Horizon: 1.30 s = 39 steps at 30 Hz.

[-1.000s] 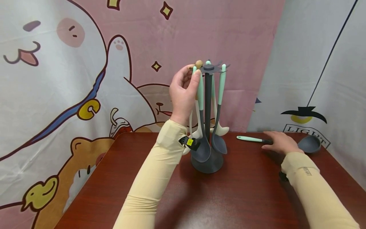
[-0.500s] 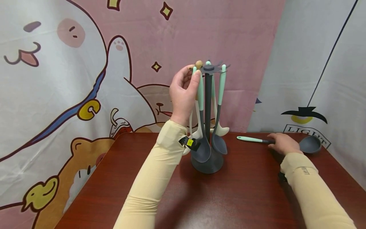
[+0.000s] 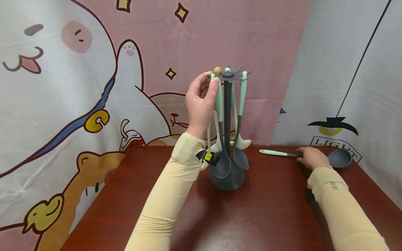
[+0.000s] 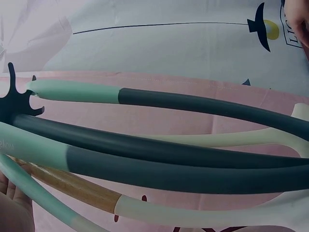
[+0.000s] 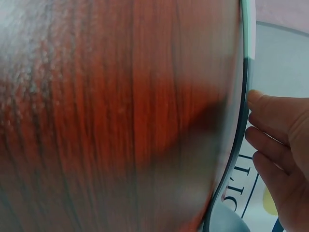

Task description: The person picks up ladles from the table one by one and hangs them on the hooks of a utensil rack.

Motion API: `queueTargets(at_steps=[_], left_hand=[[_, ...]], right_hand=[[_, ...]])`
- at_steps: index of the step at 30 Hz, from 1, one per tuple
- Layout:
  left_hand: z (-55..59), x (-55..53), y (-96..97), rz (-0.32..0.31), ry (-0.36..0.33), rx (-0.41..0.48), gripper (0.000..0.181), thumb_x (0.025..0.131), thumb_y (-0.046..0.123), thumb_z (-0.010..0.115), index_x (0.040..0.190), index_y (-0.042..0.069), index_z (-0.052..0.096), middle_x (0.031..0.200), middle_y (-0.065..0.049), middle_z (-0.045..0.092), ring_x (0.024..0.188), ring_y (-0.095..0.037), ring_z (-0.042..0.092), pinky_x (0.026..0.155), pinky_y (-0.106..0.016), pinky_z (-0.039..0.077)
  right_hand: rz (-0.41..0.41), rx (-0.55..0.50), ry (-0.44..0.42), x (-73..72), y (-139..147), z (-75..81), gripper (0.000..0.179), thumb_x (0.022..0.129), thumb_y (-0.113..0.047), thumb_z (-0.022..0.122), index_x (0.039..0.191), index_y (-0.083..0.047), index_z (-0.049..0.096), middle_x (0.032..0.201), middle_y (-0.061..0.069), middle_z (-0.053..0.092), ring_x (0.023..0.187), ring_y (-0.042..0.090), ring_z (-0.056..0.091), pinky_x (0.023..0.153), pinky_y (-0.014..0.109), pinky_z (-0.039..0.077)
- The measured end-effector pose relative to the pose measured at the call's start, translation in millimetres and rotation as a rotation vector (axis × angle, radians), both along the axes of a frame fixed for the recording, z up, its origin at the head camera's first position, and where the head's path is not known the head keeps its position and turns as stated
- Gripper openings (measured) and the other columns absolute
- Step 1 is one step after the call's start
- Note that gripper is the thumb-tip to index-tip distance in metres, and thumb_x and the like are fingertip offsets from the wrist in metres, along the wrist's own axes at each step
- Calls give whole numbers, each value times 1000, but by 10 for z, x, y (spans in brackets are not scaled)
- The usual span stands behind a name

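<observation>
In the head view my left hand [image 3: 201,101] is raised at the top of a dark grey utensil rack [image 3: 226,179], thumb and fingers pinching a mint-green handle [image 4: 34,191] of a pale utensil there. Fingertips behind it are partly hidden. Around the rack's post hang a grey spoon [image 3: 221,165], another grey utensil [image 3: 240,158] and pale ones, one with a wooden handle [image 4: 77,186]. To the right, my right hand [image 3: 314,158] grips the dark shaft of a grey ladle [image 3: 340,158] lying on the table; its mint handle end points left.
The reddish-brown wooden table [image 3: 251,219] has its far edge close to a cartoon-printed cloth backdrop [image 3: 267,42]. The ladle's bowl lies near the table's far right corner.
My right hand, its fingers spread over the ladle's shaft a second ago, has curled them in around it and shifted slightly right. The left hand stays at the rack's top.
</observation>
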<state>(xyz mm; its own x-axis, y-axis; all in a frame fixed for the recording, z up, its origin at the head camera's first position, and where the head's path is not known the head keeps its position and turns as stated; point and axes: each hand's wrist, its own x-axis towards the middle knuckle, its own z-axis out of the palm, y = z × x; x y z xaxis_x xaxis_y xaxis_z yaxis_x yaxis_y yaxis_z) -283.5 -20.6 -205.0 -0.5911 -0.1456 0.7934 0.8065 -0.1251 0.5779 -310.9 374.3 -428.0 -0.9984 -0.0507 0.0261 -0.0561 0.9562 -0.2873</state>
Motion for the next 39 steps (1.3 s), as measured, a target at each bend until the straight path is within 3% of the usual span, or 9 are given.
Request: queueTargets(at_steps=[15,27,39], left_hand=[[-5,1,-4,11,3,-8,32,95,8,64,122,-9,61,107,-15,63,96,-16,61,90,-36,52],[0,1,-13,13,3,-16,33,96,9,64,122,-11,60,107,-15,63,96,-17,61,88,-34,52],[8,2,-5,14,-12,-2,32,96,10,64,122,-8,62,106,-14,63,95,-16,62,90,-40,51]], right_hand=[[3,26,45,-15,-37,-36,32,86,-2,70,114,11,63,110,32,61,100,49,58,80,61,48],[23,41,53,-12,-43,-69,16,83,3,67,99,5,70,94,24,60,86,40,59,70,55,51],[46,48,81,30,-51,-92,13,84,2,71,97,2,70,96,21,60,85,38,60,69,53,50]])
